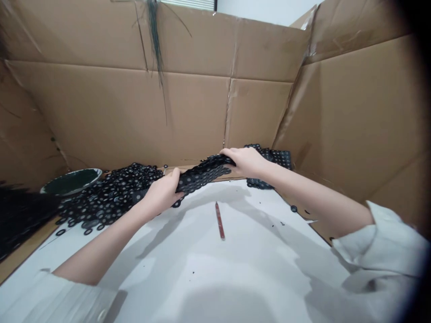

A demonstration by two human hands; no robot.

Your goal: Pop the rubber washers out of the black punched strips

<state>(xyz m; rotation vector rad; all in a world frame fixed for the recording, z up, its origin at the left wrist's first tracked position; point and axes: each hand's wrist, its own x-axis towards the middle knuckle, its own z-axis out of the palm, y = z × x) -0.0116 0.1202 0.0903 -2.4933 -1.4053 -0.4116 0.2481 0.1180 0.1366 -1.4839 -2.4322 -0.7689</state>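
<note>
Between my hands stretches a bunched black sheet of joined rubber rings [202, 174], raised over the far part of the white tabletop [188, 233]. My left hand [164, 190] is closed around its left end, thumb on top. At the upper right end, my right hand [244, 160] grips the sheet with its fingers curled over the edge. A heap of loose black rings [124, 193] lies beside and behind my left hand. Under and behind my right wrist are more dotted black sheets [281, 158]. On the tabletop below lies a slim red pen-like tool [220, 220], pointed at its far end.
Tall cardboard walls [188, 107] enclose the back and sides. A shallow dark green bowl [71, 181] with a white rim stands at the left, near a dark mass of strands [23, 215]. Dark green strands [155, 40] hang over the back wall. A stray ring [294, 209] lies right.
</note>
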